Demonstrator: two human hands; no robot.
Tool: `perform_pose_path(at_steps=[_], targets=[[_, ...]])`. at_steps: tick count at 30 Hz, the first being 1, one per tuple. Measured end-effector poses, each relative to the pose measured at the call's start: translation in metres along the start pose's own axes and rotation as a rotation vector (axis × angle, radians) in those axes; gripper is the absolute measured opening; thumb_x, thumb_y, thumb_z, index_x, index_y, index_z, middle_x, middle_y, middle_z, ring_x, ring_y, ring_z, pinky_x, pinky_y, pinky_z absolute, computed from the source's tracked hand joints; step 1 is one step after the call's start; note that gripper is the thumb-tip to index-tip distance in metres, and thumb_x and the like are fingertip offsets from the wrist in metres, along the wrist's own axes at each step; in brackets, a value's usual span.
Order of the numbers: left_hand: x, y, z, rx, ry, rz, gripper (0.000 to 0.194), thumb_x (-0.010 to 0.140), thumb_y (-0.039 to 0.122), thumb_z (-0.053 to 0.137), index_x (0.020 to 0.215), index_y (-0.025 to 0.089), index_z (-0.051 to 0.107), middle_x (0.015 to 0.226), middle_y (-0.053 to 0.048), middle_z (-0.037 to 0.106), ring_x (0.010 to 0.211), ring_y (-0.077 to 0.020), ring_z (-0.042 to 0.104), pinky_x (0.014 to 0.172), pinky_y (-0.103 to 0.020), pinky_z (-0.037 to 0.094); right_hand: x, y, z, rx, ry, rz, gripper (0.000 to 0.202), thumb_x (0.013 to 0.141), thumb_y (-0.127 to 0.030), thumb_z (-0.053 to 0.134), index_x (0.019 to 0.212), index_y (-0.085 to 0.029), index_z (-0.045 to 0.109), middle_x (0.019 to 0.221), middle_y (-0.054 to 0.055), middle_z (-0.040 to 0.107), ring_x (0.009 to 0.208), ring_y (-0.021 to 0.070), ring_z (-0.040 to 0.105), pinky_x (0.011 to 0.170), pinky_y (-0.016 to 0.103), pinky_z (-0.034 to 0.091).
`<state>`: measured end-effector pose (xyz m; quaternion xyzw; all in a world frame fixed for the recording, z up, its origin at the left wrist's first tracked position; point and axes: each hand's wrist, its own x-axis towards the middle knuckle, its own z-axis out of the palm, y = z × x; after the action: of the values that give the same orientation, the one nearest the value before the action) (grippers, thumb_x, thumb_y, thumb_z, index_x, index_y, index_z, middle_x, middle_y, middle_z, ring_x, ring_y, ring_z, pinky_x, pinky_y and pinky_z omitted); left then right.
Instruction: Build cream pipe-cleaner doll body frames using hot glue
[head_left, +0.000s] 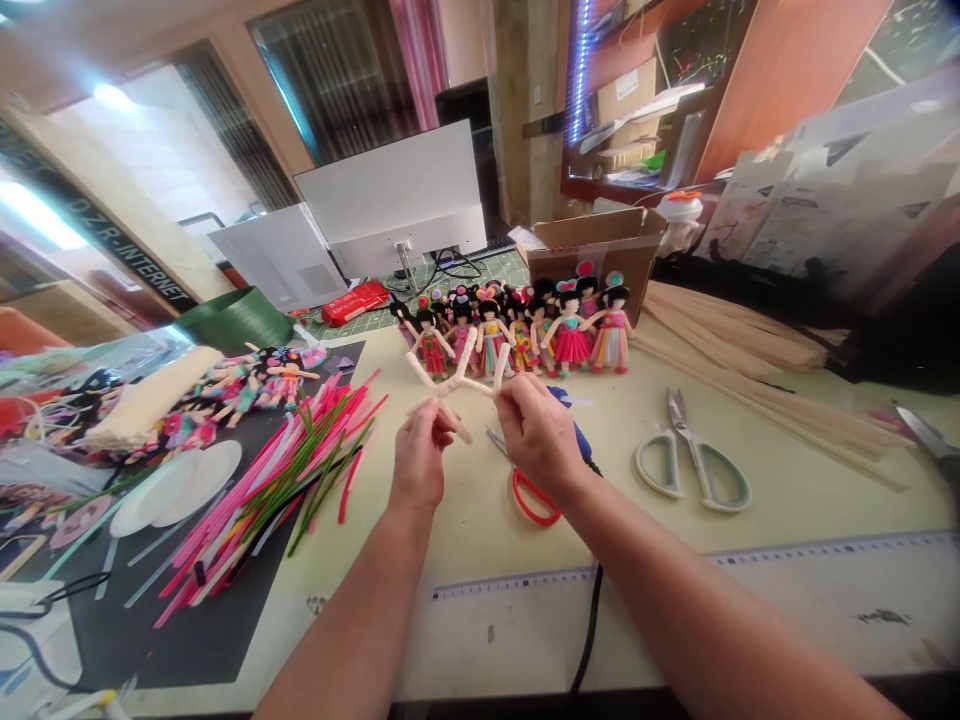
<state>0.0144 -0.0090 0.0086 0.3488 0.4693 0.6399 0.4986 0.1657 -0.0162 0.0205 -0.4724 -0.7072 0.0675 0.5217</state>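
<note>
At five o'clock lay a ruler (750,556), numbers illegible. At centre, the left hand (420,452) and right hand (541,432) clamped fingertips on a cream fuzzy-stem frame (458,381); the right hid part of a blue tool (583,443). Toward ten o'clock, a cut-off sign (129,253) read "D Z R-INTERNET".

Fuzzy cream branched figure (464,366), slender limbs splayed, several ends angled upward, hand-held in midair

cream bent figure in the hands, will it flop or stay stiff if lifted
The cream figure probably keeps its shape: its middle limb sticks up unsupported. Its thin build suggests little weight. Pushed, it may bend, given how crooked it already is.
</note>
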Motion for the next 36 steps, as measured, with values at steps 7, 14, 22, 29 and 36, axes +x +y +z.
perform_pose_path(at_steps=[7, 14, 22, 29, 36], targets=[[-0.001, -0.005, -0.002, 0.104, -0.145, -0.056, 0.039, 0.075, 0.053, 0.067, 0.074, 0.014, 0.070, 0.058, 0.002, 0.048, 0.055, -0.0071, 0.042, 0.053, -0.022, 0.032, -0.003, -0.005, 0.001, -0.020, -0.052, -0.053, 0.019, 0.095, -0.020, 0.041, 0.077, -0.021, 0.050, 0.077, 0.004, 0.052, 0.069, 0.0156, 0.048, 0.062, 0.027, 0.035], [-0.002, -0.003, -0.002, -0.198, -0.208, -0.251, 0.032, 0.070, 0.041, 0.077, 0.074, 0.013, 0.062, 0.061, 0.004, 0.050, 0.053, -0.0047, 0.042, 0.052, -0.019, 0.036, -0.015, -0.008, 0.011, -0.063, -0.216, -0.191, 0.019, 0.095, -0.020, 0.043, 0.080, -0.020, 0.055, 0.079, 0.003, 0.052, 0.067, 0.0136, 0.044, 0.059, 0.026, 0.030], [-0.001, -0.001, 0.000, -0.276, -0.159, -0.275, 0.025, 0.062, 0.019, 0.081, 0.070, 0.014, 0.058, 0.059, 0.006, 0.052, 0.052, -0.0037, 0.047, 0.050, -0.016, 0.038, -0.013, -0.009, 0.012, -0.140, -0.214, -0.108, 0.024, 0.095, -0.027, 0.044, 0.075, -0.019, 0.055, 0.078, 0.003, 0.055, 0.067, 0.0134, 0.045, 0.057, 0.027, 0.026], [0.002, -0.003, -0.003, -0.262, -0.133, -0.196, 0.028, 0.062, 0.026, 0.083, 0.078, 0.014, 0.064, 0.066, 0.002, 0.061, 0.057, -0.0056, 0.055, 0.055, -0.018, 0.044, -0.012, -0.008, 0.013, -0.030, -0.176, -0.005, 0.026, 0.095, -0.028, 0.046, 0.071, -0.019, 0.048, 0.073, 0.001, 0.052, 0.062, 0.0117, 0.043, 0.057, 0.026, 0.028], [0.004, -0.001, -0.004, -0.191, -0.159, -0.084, 0.028, 0.061, 0.030, 0.084, 0.077, 0.015, 0.067, 0.070, 0.002, 0.062, 0.062, -0.0066, 0.057, 0.062, -0.021, 0.047, -0.006, -0.012, 0.010, 0.192, -0.229, 0.228, 0.023, 0.089, -0.024, 0.048, 0.067, -0.020, 0.046, 0.064, -0.002, 0.049, 0.060, 0.0119, 0.043, 0.056, 0.026, 0.030]])
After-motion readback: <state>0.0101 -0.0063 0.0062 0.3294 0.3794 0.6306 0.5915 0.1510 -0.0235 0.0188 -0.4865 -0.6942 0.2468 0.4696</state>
